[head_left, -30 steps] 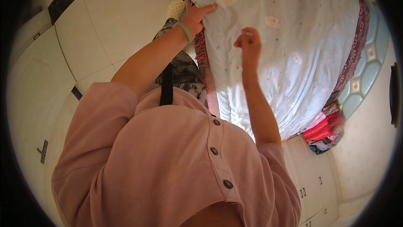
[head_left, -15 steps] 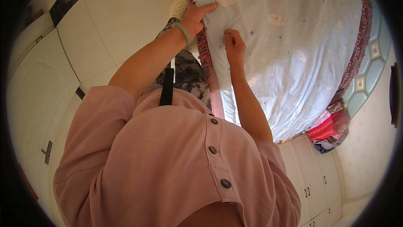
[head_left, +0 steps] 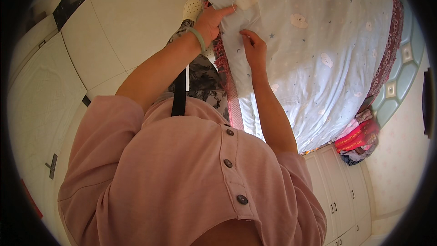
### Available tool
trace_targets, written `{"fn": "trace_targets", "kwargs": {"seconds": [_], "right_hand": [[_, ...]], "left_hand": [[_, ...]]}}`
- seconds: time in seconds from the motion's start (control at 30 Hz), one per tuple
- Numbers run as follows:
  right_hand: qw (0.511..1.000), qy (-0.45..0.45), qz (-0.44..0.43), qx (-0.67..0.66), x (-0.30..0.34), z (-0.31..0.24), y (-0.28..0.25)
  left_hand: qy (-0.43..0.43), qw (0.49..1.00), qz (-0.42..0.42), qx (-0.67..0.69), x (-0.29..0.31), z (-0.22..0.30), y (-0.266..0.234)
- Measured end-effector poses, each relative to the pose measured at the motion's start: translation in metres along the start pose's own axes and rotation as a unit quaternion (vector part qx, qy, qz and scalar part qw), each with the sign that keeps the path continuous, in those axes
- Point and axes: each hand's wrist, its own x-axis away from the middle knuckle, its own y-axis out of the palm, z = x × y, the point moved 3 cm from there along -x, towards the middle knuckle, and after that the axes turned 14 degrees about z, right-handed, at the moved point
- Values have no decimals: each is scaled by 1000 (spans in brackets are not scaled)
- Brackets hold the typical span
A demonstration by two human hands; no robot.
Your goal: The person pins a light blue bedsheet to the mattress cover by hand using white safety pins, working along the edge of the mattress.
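Note:
A pale blue quilt cover (head_left: 282, 55) with stars, moons and white puppy faces spreads over the bed. At its left edge is my left hand (head_left: 212, 22), wearing a pale green bangle (head_left: 199, 40). One digit stretches over the cloth, while the other fingers curl at the edge, partly hidden. A thin white thread (head_left: 235, 7) shows at that fingertip. To the right and nearer, my right hand (head_left: 255, 49) is raised over the cover, thumb and forefinger pinched. The thread led to this pinch a moment ago; its fine end is too small to make out now.
Beneath the cover lies a red fringed blanket (head_left: 221, 57). A padded green headboard (head_left: 400, 82) curves along the right. Folded clothes (head_left: 358, 139) sit by white cabinets (head_left: 332, 187). On the left are a white door (head_left: 45, 105) and pale floor tiles (head_left: 114, 32).
My right hand has shifted slightly left, with its fingers a bit straighter. The thread loop between my hands shows less clearly. My left hand stays nearly in place.

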Motion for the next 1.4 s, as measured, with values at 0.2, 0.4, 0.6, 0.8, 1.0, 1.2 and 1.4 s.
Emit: {"fn": "trace_targets", "kwargs": {"seconds": [0.2, 0.4, 0.6, 0.8, 1.0, 1.2, 1.4], "right_hand": [[998, -7, 14, 59, -14, -11, 13], [996, 9, 47, 69, -22, -6, 25], [995, 9, 67, 77, -29, 2, 41], [996, 61, 6, -69, -11, 0, 12], [987, 86, 11, -133, 2, -3, -3], [980, 96, -9, -173, 4, -3, -3], [996, -9, 37, -84, 3, -7, -1]], "left_hand": [[27, 999, -14, -36, -2, -6, 0], [36, 998, 13, -44, -6, -15, -2], [7, 998, 24, -56, -6, -13, -3], [12, 998, -25, -50, 19, 4, 7], [-52, 997, -45, -39, 28, -2, 10], [-135, 990, -47, 7, 16, -13, 6], [-166, 983, -71, 19, 4, -26, 2]]}}
